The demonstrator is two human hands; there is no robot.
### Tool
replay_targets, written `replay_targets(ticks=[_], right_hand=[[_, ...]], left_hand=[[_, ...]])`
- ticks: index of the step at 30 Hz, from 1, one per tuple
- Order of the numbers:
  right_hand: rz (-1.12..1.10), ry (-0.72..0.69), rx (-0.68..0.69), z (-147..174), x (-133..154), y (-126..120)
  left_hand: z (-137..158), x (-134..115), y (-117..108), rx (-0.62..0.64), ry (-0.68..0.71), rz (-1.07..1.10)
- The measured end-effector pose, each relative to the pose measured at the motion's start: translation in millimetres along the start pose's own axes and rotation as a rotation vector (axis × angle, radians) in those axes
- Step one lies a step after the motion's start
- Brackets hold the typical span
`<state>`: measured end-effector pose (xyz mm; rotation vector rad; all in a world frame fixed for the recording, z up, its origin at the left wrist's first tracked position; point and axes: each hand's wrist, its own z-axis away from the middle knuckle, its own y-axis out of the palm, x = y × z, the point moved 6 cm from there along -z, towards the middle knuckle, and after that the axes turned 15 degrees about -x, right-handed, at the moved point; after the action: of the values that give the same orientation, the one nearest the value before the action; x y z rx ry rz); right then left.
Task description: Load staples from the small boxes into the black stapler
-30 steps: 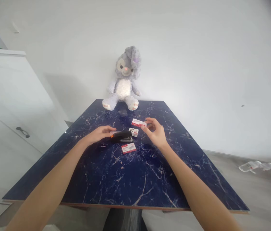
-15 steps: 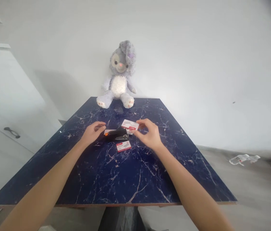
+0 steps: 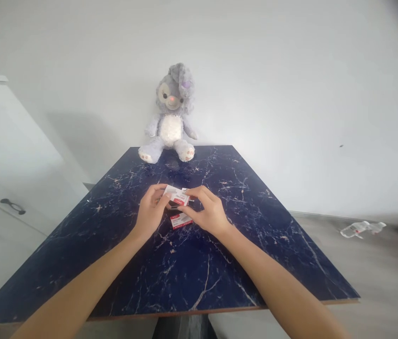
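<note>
Just above the table, a small white-and-red staple box [image 3: 177, 194] is held between my two hands. My left hand [image 3: 152, 208] pinches its left end with thumb and fingers. At the other end, my right hand [image 3: 206, 209] grips the box's right side, fingers closed. A black stapler [image 3: 173, 205] lies behind and below the held box, mostly hidden by it and by my hands. Nearer to me, a second white-and-red staple box [image 3: 181, 222] lies flat on the table, its upper edge partly covered.
The dark blue marble-patterned table [image 3: 185, 273] stands against a pale wall. A grey plush rabbit [image 3: 171, 127] sits at its far edge. To the left is a white cabinet [image 3: 26, 160] with a dark handle. Clear plastic bottles [image 3: 361, 229] lie on the floor at right.
My right hand has moved the staple box left and toward me, over the stapler. My left hand has come rightward and taken hold of the box's left end.
</note>
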<state>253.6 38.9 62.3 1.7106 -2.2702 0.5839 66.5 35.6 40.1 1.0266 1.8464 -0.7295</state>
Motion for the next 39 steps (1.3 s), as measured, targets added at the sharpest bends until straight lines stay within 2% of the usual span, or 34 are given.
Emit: replay_targets(ticks=[5, 8, 11, 16, 18, 21, 25, 28, 33, 39], right_hand=[[0.006, 0.115, 0.040, 1, -3, 3], [0.003, 0.119, 0.069, 1, 0, 6], [-0.005, 0.092, 0.078, 1, 3, 8], [0.023, 0.102, 0.086, 3, 3, 9], [0.031, 0.108, 0.085, 3, 2, 9], [0.039, 0.123, 0.084, 4, 0, 10], [0.048, 0.160, 0.087, 7, -6, 12], [0.039, 0.158, 0.093, 8, -8, 14], [0.000, 0.113, 0.103, 7, -1, 13], [0.000, 0.128, 0.081, 5, -4, 10]], left_hand=[[-11, 7, -9, -0.131, -0.080, 0.086], [-13, 9, -13, -0.164, -0.079, 0.070], [-11, 3, -17, -0.184, -0.004, 0.002], [0, -21, -26, -0.254, 0.257, -0.071], [1, -24, -27, -0.272, 0.250, -0.052], [-3, -17, -24, -0.251, 0.113, -0.006], [-9, -1, -13, -0.133, -0.088, 0.124], [-10, 7, -6, -0.063, -0.156, 0.168], [-10, 10, -7, -0.073, -0.121, 0.088], [-2, -6, -16, -0.107, 0.071, -0.045]])
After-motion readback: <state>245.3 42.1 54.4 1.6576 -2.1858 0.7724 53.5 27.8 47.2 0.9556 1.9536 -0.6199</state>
